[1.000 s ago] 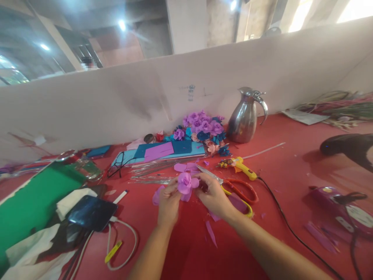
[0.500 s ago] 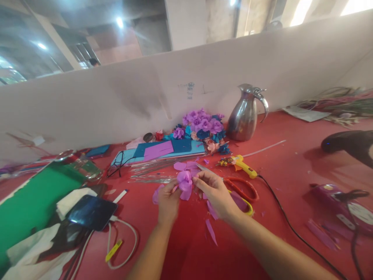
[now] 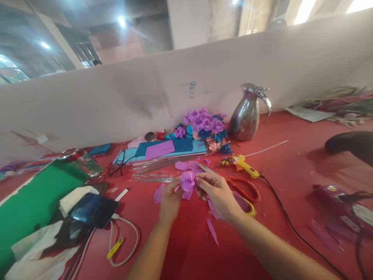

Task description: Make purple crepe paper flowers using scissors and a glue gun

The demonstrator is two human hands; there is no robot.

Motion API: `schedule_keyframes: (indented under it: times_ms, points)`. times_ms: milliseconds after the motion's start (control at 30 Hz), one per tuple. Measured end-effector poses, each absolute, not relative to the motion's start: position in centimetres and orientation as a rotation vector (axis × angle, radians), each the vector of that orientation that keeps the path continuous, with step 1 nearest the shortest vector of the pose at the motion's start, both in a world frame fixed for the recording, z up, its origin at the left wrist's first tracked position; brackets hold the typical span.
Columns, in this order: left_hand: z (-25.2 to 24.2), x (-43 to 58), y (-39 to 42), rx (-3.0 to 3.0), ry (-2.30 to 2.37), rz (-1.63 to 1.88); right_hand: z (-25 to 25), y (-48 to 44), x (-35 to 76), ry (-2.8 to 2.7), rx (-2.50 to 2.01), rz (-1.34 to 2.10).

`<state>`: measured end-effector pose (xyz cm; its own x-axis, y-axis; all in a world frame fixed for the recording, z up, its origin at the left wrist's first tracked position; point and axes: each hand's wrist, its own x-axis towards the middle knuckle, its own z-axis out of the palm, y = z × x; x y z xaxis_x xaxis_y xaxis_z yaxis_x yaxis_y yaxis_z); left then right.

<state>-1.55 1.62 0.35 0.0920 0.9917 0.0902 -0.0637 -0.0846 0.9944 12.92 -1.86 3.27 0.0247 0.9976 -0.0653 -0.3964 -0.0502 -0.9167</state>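
Between my two hands is a purple paper flower with a rolled centre and spread petals, held just above the red table. The fingers of my left hand are closed on its left side. My right hand pinches a petal at its right edge with thumb and forefinger. Loose purple paper petals lie right behind the flower. Scissors with red and yellow handles rest partly hidden behind my right hand. More purple scraps are scattered close to my right wrist.
A yellow glue gun with a black cord lies to the right. Behind are finished paper flowers, a steel jug, coloured paper sheets and wires. A phone with a white cable lies left. A low wall bounds the back.
The whole view has shifted slightly. The flower has turned a little in my fingers, and its centre now faces more to the right. Both hands keep their hold.
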Motion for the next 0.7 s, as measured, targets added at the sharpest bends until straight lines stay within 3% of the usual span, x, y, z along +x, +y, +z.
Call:
schedule_keyframes:
  times_ms: [700]
  points:
    - [0.1,-1.07,1.32,1.224,1.006,1.25,3.31,-1.97,12.85,-0.769,-1.012,1.354]
